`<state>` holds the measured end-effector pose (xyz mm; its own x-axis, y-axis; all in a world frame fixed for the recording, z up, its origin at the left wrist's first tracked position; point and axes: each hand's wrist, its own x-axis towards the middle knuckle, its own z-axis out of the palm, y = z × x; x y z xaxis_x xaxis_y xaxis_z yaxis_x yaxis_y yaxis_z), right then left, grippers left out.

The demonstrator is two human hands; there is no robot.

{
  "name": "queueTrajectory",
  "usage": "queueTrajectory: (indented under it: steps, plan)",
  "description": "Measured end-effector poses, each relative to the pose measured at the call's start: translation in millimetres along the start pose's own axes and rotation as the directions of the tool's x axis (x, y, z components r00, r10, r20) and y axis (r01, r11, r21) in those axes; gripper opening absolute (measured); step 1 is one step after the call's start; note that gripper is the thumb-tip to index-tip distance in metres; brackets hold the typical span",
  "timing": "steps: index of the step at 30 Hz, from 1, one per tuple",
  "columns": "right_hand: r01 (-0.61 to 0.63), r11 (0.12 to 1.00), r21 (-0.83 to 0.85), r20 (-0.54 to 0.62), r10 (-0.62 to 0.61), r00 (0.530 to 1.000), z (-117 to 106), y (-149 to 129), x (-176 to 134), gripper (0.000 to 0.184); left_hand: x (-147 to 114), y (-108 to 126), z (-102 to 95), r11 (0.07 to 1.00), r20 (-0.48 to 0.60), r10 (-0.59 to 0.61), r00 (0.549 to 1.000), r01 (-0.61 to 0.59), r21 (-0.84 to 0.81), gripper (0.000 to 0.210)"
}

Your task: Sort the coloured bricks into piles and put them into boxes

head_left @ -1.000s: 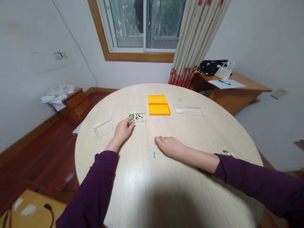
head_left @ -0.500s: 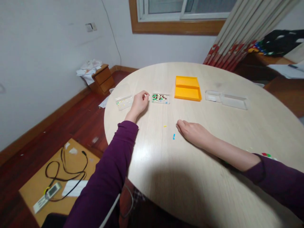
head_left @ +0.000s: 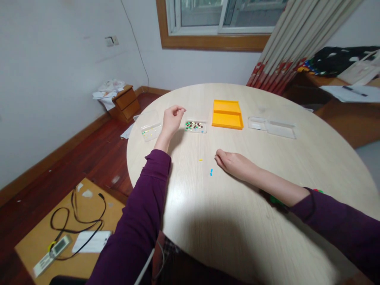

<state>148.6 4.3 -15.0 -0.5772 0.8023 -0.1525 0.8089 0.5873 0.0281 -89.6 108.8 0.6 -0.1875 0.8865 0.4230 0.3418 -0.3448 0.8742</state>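
Note:
My left hand (head_left: 174,118) is raised over the table, just left of a small clear box (head_left: 204,127) of green, dark and pale bits. Its thumb and fingers are pinched together; whatever is between them is too small to make out. My right hand (head_left: 230,161) rests on the tabletop with its fingers closed and their tips hidden from view. Left of it lie small blue pieces (head_left: 211,172) and a small yellow piece (head_left: 201,160). Beyond my left wrist, another clear box (head_left: 151,132) has a few yellow and green bits in it.
An open orange box (head_left: 227,114) stands toward the back of the round table (head_left: 190,213). An open clear case (head_left: 281,129) lies to its right. Green and red items (head_left: 277,201) show partly under my right forearm. A cardboard box (head_left: 86,209) with a black cord is at lower left.
My left hand has lifted a little and drawn up off the table beside the clear box. My right hand stays about where it was. The whole view has shifted slightly.

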Motion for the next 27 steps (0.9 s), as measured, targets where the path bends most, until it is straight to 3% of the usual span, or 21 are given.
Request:
queueTrajectory:
  steps: [4,8,11,14,18,21,24,27]
  plan:
    - [0.01,0.99,0.139,-0.055,-0.002,0.999,0.6,6.0,0.2,0.021,14.8,22.0,-26.1,0.993,-0.091,0.042,0.995,-0.052,-0.11,0.012]
    - [0.004,0.95,0.312,-0.077,0.021,0.997,-2.3,11.2,1.8,0.022,14.6,44.9,-63.3,0.988,-0.195,0.113,0.974,-0.13,-0.08,0.018]
    - [0.036,0.912,0.409,-0.133,0.021,0.991,-5.8,15.2,0.3,0.024,-12.2,55.3,-83.4,0.994,-0.206,0.095,0.974,-0.106,-0.04,0.019]
    - [0.063,0.877,0.477,-0.239,0.061,0.969,-5.8,19.2,-4.3,0.026,-69.8,53.3,-90.5,1.0,-0.206,0.012,0.979,-0.01,0.012,0.021]
    - [0.098,0.76,0.643,-0.346,0.174,0.922,5.3,21.4,-9.7,0.03,-170.2,35.6,-84.0,0.981,-0.184,-0.16,0.97,0.177,0.079,0.041]
    - [0.054,0.667,0.743,-0.3,0.259,0.918,19.9,17.8,-9.4,0.041,-222.6,23.1,-71.3,0.951,-0.125,-0.278,0.953,0.291,0.102,0.054]
    - [-0.05,0.597,0.801,-0.194,0.336,0.922,34.0,7.9,-5.8,0.05,-233.3,17.5,-49.6,0.951,-0.106,-0.296,0.949,0.303,0.057,0.058]
    - [-0.062,0.555,0.829,-0.155,0.335,0.929,41.6,-8.1,0.2,0.053,-213.3,17.7,-16.8,0.943,-0.055,-0.334,0.941,0.334,-0.016,0.057]
